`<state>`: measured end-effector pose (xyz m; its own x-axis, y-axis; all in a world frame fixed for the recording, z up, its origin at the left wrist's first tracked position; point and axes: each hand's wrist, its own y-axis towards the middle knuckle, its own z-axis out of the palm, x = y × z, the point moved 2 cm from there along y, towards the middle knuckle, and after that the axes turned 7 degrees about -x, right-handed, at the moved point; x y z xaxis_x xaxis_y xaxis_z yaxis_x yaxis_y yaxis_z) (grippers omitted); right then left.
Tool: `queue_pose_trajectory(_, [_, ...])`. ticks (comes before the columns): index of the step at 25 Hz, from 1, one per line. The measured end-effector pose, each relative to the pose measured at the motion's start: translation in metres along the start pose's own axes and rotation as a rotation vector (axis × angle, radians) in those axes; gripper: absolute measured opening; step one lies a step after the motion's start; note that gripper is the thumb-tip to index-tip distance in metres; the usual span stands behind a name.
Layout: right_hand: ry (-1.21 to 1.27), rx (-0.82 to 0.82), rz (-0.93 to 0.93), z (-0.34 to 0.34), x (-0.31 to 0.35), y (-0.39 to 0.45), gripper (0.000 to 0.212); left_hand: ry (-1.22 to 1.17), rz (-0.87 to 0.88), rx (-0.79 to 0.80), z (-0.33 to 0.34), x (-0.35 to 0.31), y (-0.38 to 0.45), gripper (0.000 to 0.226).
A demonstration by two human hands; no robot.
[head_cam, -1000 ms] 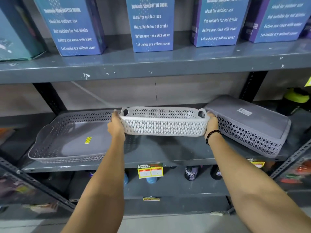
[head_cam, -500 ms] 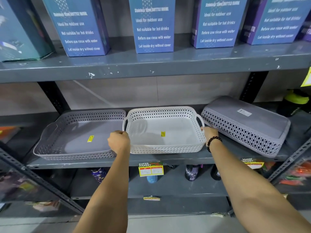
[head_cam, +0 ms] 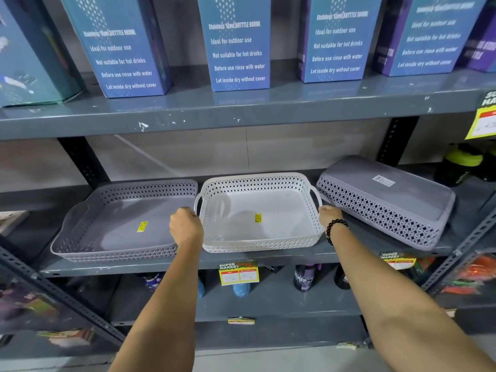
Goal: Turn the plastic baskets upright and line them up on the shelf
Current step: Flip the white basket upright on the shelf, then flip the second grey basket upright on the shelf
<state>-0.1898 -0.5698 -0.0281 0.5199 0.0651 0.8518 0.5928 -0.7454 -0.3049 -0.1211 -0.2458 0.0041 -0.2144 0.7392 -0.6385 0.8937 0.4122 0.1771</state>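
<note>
On grey shelf [head_cam: 268,260], hands grip white lattice basket [head_cam: 271,226].

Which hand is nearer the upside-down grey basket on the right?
Right. The right hand sits just beside the upside-down basket, at its near-left corner. The left hand is on the white basket's far side.

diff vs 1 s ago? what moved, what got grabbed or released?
The white basket, held up on edge a second ago, was tipped down and now sits upright on the shelf. The left hand and right hand are still at its sides. The upright grey basket and overturned grey basket stayed put.
</note>
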Motion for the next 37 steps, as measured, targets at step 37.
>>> queue_pose_trajectory(37, [0.039,-0.375,0.411,-0.225,-0.011,0.166,0.076,-0.116,0.242,0.753,0.260,-0.351,-0.112,0.072])
